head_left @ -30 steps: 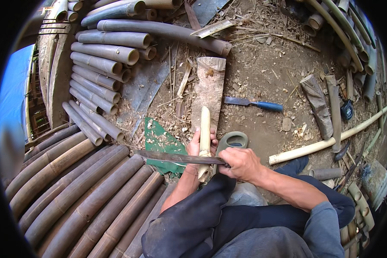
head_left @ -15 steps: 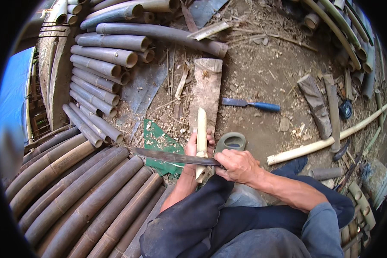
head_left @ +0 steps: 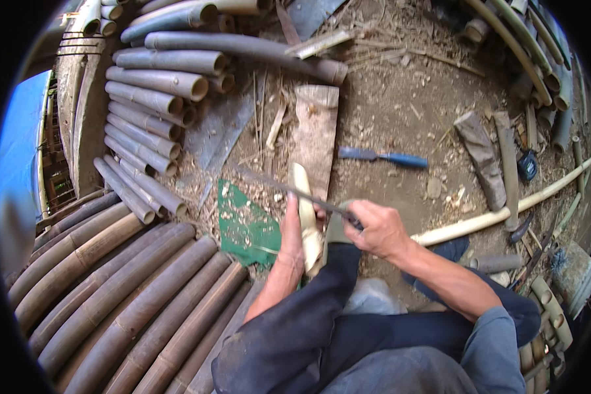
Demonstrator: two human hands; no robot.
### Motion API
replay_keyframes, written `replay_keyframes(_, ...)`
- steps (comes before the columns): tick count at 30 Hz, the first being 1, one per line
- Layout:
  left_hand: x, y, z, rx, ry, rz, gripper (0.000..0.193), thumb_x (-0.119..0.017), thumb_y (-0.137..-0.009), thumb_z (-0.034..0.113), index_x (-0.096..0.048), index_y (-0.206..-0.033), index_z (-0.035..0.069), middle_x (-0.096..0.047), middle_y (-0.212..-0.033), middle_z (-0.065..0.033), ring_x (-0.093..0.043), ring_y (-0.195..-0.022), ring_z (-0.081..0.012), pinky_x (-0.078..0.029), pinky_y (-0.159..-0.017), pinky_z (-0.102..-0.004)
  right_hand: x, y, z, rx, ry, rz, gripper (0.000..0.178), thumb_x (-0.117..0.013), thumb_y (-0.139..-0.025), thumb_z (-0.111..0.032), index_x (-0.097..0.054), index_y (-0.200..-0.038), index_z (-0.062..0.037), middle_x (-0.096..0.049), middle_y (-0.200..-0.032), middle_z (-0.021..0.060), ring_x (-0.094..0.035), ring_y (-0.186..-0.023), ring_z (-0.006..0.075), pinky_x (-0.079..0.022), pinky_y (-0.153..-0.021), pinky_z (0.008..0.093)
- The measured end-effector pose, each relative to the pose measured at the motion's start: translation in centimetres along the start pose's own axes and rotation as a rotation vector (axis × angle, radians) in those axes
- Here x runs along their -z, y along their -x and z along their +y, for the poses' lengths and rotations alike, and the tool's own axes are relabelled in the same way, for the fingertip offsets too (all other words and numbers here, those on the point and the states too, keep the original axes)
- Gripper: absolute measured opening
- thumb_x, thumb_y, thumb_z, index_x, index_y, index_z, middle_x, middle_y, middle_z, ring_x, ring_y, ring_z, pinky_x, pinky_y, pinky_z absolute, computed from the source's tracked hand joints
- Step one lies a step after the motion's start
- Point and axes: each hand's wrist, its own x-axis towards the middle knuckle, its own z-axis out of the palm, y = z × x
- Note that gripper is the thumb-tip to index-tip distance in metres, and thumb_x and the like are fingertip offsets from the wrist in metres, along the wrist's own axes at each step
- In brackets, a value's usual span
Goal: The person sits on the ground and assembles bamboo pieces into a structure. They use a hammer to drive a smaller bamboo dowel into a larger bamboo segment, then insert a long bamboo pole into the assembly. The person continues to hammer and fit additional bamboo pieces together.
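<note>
My left hand [head_left: 294,226] is wrapped round a short pale length of bamboo [head_left: 308,226], its slanted tip pointing away from me. The fingers on its far side are partly hidden. In my right hand [head_left: 379,228] is the dark handle of a long-bladed knife [head_left: 289,188]. Its blade lies across the upper part of the bamboo, slanting up to the left, and the tip is blurred. Just behind my right hand a grey-green object [head_left: 339,226] is partly covered. A rough wooden plank [head_left: 316,131] lies on the ground beyond the bamboo.
A blue-handled chisel [head_left: 384,157] lies right of the plank. Dark bamboo poles [head_left: 121,302] lie at the near left, with more stacked bamboo tubes [head_left: 154,79] beyond. On the right are a long pale pole [head_left: 505,213], a wooden block [head_left: 481,157] and a tape measure [head_left: 527,165]. A green sheet [head_left: 243,226] holds shavings.
The knife has moved up along the bamboo and its blade now slants instead of lying nearly level. My right hand has shifted away from me and slightly right. The bamboo tilts more to the left.
</note>
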Motion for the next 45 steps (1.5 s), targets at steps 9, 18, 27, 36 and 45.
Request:
replay_keyframes(9,1.1,-1.2,-0.7,0.065,0.186,-0.03,0.056,-0.04,-0.102,0.055,-0.054,-0.121,0.004,-0.051,-0.077,0.0001,-0.049,-0.063,-0.0127,-0.046,-0.055,-0.0279,0.3,2.0,-1.2,-0.007,-0.133,0.073,0.021,-0.073,-0.08,-0.013,-0.058,-0.093,-0.0049,-0.063,-0.078,0.0118,-0.066,-0.065,0.0327,-0.054,-0.056,0.0408)
replay_keyframes(18,0.5,-0.9,0.5,0.136,0.293,-0.07,0.06,-0.042,-0.102,0.053,-0.056,-0.125,0.0,-0.051,-0.074,-0.0014,-0.043,-0.062,-0.0133,-0.043,-0.059,-0.0272,-1.1,2.4,-2.8,0.235,-0.043,0.043,0.036,-0.078,-0.067,-0.016,-0.059,-0.095,-0.0047,-0.058,-0.076,0.0077,-0.064,-0.066,0.0246,-0.054,-0.056,0.0357)
replay_keyframes(27,-0.2,-0.3,0.1,0.022,0.368,-0.118,0.049,-0.043,-0.104,0.036,-0.051,-0.127,-0.007,-0.057,-0.082,-0.0046,-0.055,-0.068,-0.0141,-0.052,-0.08,-0.0349,-0.5,1.0,-4.3,0.29,-0.024,0.051,0.037,-0.079,-0.064,-0.017,-0.056,-0.091,-0.0061,-0.054,-0.075,0.0065,-0.062,-0.067,0.0248,-0.053,-0.057,0.0371)
replay_keyframes(36,0.7,-0.9,-0.1,-0.072,0.34,-0.088,0.043,-0.041,-0.104,0.03,-0.049,-0.125,-0.007,-0.056,-0.085,-0.0057,-0.053,-0.07,-0.0151,-0.05,-0.084,-0.0352,-0.4,-0.3,-5.0,0.361,-0.14,0.078,0.031,-0.076,-0.065,-0.012,-0.056,-0.088,-0.0049,-0.053,-0.07,0.0085,-0.061,-0.062,0.0271,-0.052,-0.054,0.0388)
replay_keyframes(45,1.2,-1.2,-0.5,-0.122,0.274,-0.051,0.044,-0.043,-0.104,0.034,-0.052,-0.124,-0.005,-0.059,-0.084,-0.0066,-0.057,-0.074,-0.0176,-0.051,-0.084,-0.0377,-1.7,-0.6,-3.1,0.132,-0.043,-0.02,0.02,-0.071,-0.082,-0.015,-0.057,-0.092,-0.0051,-0.058,-0.071,0.0117,-0.063,-0.058,0.0328,-0.053,-0.051,0.0428)
